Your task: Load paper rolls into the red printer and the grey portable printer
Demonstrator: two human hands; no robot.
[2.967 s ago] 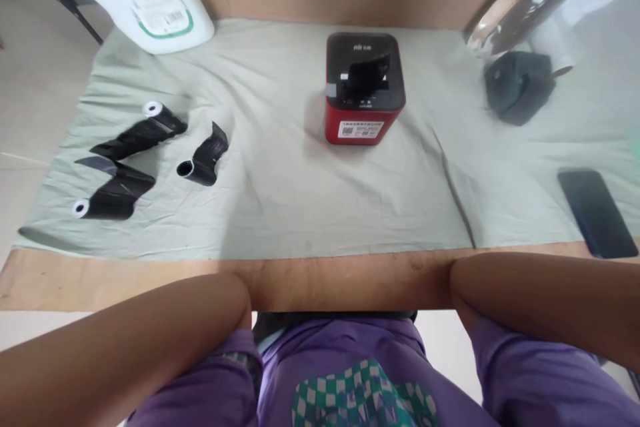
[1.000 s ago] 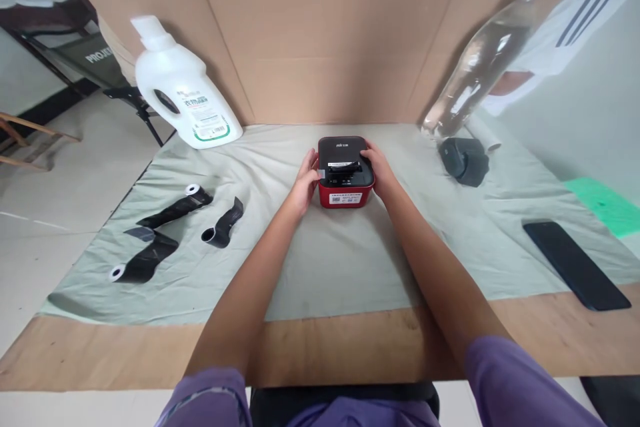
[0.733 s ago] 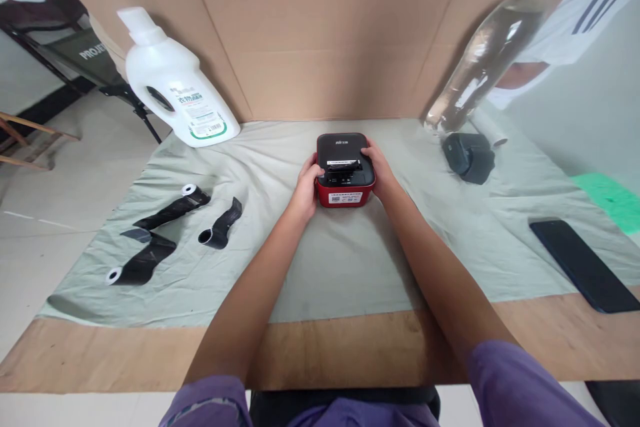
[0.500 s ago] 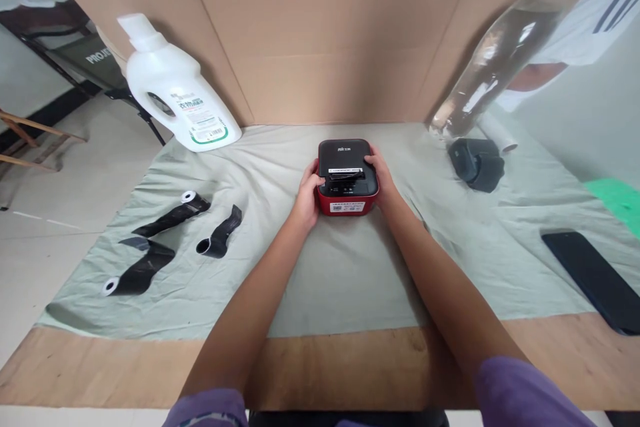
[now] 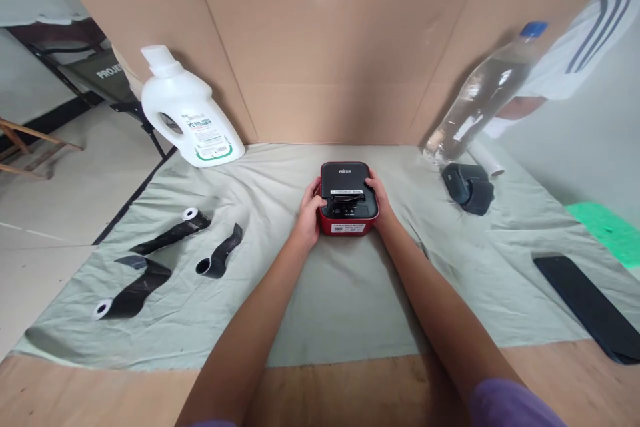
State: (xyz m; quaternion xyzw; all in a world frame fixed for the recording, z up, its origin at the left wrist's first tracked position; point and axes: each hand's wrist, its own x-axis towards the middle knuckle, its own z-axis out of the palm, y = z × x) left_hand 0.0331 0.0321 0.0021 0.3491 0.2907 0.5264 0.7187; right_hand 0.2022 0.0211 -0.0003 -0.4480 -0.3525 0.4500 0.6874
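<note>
A small boxy label printer (image 5: 346, 178), black on top and red around the sides, rests on the pale green cloth in the middle. Its top has a slot with a white strip and something dark and shiny in it; a white label is on the near red side. My left hand (image 5: 310, 215) grips the printer's left side, thumb on the top edge. On the opposite side my right hand (image 5: 379, 197) is wrapped round the body, its thumb also over the top. The fingers under the sides are hidden.
Three partly unrolled black film rolls (image 5: 131, 295) lie on the left. A white detergent bottle (image 5: 187, 113) and a clear bottle (image 5: 483, 97) lean against cardboard (image 5: 320, 47). At right are a dark strapped device (image 5: 467, 188), a white tube (image 5: 486, 159), a phone (image 5: 585, 300) and a person's sleeve (image 5: 575, 60).
The camera view has tilted upward, so everything sits lower in the picture. Both hands keep the same hold on the printer, which shows no clear movement on the cloth.
</note>
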